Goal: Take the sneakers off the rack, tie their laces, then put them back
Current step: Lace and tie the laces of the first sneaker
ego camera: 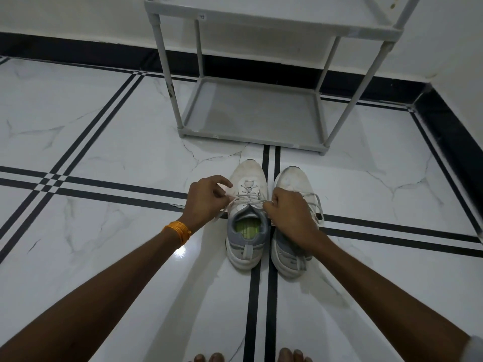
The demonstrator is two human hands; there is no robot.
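A: On the white marble floor [104,142], just in front of the rack [251,111], stand the two sneakers [269,220] side by side, toes pointing toward the rack, heels toward the person.

B: Are they touching each other?

A: Close together; a black double stripe in the tiles runs under the gap between them. The left sneaker [247,205] is white with a grey heel collar and a green insole showing inside. The right sneaker [294,184] is partly covered by the right hand [290,212].

B: And the hands?

A: Both are at the left sneaker's lace [248,198]. The left hand [209,197], with an orange thread band [179,231] on its wrist, has its grip pinched narrow on one lace end at the shoe's left side. The right hand's grip is closed on the other end at the shoe's right side. The lace runs taut across the tongue between them.

B: The right sneaker's lace?

A: It hangs loose; a loop [317,207] lies on its outer side, down to the floor.

B: And the rack?

A: Grey, with thin posts. Its bottom shelf [251,116] holds nothing, and the shelf above is only partly in view. It stands against a white wall with a black skirting. Bare toes [206,357] show at the lower edge.
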